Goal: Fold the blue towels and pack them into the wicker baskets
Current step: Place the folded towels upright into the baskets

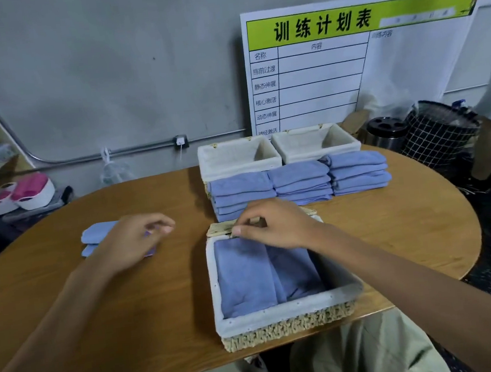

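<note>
Packing is under way: the right hand point(272, 224) pinches the far rim of the near basket point(284, 312) holding folded towels point(247, 276), the left hand point(135, 243) loosely curled over a left-side towel point(97, 233), likely loaded next.

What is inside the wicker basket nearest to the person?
The near basket holds two folded blue towels lying side by side on its white lining. The right hand covers part of the far rim. Whatever lies under the towels is hidden.
</note>
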Demonstrator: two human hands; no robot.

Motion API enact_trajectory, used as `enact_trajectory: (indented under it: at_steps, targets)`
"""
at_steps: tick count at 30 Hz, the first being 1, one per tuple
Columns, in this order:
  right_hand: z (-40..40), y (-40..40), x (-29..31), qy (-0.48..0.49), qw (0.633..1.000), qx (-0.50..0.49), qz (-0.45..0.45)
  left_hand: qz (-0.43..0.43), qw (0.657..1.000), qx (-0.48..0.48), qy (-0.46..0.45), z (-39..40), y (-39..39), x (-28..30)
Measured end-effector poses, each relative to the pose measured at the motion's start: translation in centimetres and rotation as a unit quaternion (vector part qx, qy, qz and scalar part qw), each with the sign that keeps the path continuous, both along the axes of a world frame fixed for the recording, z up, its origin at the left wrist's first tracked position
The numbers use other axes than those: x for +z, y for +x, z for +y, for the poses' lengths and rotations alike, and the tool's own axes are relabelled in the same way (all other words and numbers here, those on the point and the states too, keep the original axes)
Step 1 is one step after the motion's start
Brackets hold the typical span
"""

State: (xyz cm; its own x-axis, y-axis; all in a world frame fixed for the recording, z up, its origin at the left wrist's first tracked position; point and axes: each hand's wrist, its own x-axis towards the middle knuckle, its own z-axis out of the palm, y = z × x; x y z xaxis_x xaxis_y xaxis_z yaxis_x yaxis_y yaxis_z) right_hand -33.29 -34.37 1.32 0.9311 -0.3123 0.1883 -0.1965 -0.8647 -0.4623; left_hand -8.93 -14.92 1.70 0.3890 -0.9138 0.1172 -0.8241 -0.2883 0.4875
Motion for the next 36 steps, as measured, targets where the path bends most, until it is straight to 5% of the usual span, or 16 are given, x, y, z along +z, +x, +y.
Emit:
enact_trajectory:
  at_steps: [6, 14, 19, 24, 29, 36]
  targets:
    - [0.1, 3.6, -1.2, 0.06, 0.996, -0.032, -0.058, -0.101, 0.987, 0.083, 0.093, 0.4, 10.5, -2.7]
    - [-0.2, 4.7, -3.3, 0.074, 0.993, -0.013, -0.09, -0.196, 0.921, -0.001, 0.337, -3.4, 16.1, -5.4]
    - [-0.4, 4.7, -3.5, 0.093, 0.99, -0.002, -0.103, -0.144, 0.907, -0.008, 0.397, -5.0, 17.8, -5.1]
    - [-0.5, 4.1, -2.9, 0.16, 0.979, -0.001, -0.125, -0.12, 0.947, -0.005, 0.298, -4.1, 13.4, -2.5]
    - [0.7, 2.7, -1.4, 0.196, 0.971, -0.002, -0.135, -0.043, 0.997, 0.065, 0.025, -2.2, 6.4, 2.2]
    - [2.5, 0.0, 0.6, 0.399, 0.903, 0.012, -0.159, 0.26, 0.95, 0.031, -0.168, -3.2, -6.8, 8.0]
